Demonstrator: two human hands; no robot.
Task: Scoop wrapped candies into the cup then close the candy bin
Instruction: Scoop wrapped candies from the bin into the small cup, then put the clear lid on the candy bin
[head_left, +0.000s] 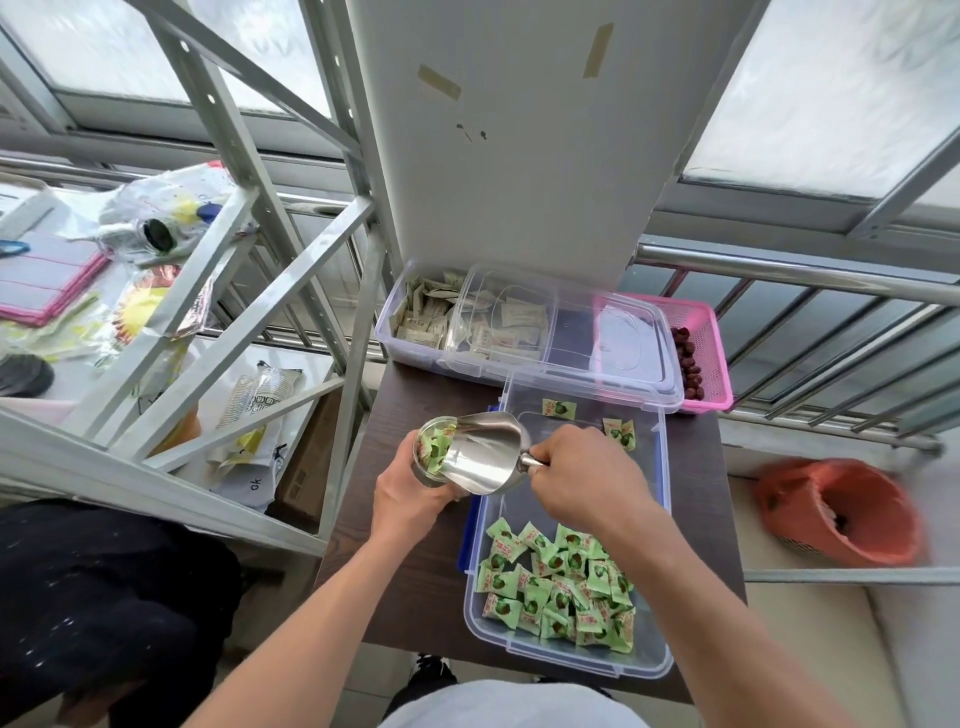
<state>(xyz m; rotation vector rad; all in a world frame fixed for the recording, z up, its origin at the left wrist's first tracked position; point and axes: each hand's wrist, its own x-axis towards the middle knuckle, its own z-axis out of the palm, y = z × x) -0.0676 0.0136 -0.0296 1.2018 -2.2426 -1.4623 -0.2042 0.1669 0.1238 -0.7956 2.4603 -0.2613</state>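
Note:
My left hand (410, 493) grips a clear cup (434, 449) tilted toward the bin, with green wrapped candies inside it. My right hand (582, 475) holds the handle of a metal scoop (480, 457), whose mouth is tipped against the cup's rim. Below lies the open clear candy bin (652, 649) with blue clips. A heap of green wrapped candies (563, 587) fills its near end, and two loose ones (618, 431) lie at the far end. A clear lid (613, 343) rests across the containers behind the bin.
The bin sits on a small dark table (415, 571). Behind it stand a clear box of pale sachets (431, 317) and a pink basket of dark red fruit (704, 343). A metal rack (249, 291) rises at left; an orange bag (841, 514) lies at right.

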